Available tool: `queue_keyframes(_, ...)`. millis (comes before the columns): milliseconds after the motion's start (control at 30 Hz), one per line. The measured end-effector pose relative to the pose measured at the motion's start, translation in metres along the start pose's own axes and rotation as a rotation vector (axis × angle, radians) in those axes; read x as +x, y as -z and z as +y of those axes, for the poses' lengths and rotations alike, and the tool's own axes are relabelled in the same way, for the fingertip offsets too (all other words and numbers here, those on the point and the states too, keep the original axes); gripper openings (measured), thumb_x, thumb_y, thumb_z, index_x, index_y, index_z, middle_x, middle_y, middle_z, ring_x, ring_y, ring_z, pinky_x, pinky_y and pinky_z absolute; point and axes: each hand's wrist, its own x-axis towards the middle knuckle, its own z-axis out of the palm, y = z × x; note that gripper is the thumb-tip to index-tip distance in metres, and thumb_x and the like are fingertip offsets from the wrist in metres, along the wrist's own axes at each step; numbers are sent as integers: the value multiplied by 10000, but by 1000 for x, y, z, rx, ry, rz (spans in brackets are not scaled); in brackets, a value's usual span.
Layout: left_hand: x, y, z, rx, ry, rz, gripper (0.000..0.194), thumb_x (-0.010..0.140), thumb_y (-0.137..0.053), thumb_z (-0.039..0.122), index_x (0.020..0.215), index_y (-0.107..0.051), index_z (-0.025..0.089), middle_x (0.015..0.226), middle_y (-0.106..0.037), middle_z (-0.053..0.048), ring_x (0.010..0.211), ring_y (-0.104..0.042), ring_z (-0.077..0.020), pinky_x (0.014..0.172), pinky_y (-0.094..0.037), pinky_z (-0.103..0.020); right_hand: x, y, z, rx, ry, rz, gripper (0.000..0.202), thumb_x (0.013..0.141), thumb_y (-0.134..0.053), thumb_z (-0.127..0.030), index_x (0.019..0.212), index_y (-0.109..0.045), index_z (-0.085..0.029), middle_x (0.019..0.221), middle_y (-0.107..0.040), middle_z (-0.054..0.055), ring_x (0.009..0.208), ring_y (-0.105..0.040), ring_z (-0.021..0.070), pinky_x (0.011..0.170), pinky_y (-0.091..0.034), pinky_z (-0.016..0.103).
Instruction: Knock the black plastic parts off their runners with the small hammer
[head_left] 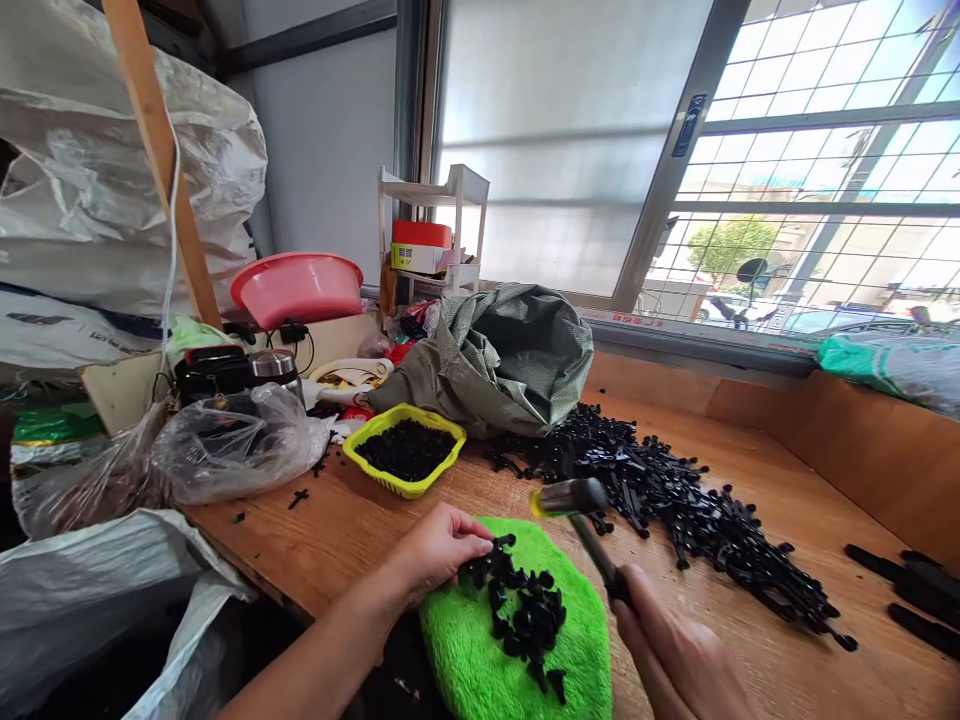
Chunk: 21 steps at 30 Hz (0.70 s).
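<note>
- The left hand pinches a black part over the far side of the cloth.
- The part's long axis runs roughly sideways, free end rightward.
- The right hand grips a mallet; its blurred head is right of the part, apart from it.
- The left hand is nearer; loose pieces lie between the hands.

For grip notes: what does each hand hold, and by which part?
Right hand: a hammer, by its handle. Left hand: a small black piece, apparently by one end.
</note>
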Motion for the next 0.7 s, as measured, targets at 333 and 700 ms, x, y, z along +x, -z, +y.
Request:
queue_keyframes(333,0,-1,-10,-55,-130,44,282,609,-614,260,823,-669,86,632,-617,-22,550,-456,-88,527,-324,-196,-5,-7,10,-119,105,-9,264,951,-209,-327,1002,-447,-227,690,-623,25,604,-608,232,427,-406,259)
queue_keyframes(700,3,1,-17,127,-220,69,320,650,-572,295,876,-689,102,735,-662,-59,624,-502,-136,587,-366,-234,-3,-12,3,-144,26,-99,265,937,-206,-350,848,-427,-235,570,-554,1,482,-560,234,395,-336,283)
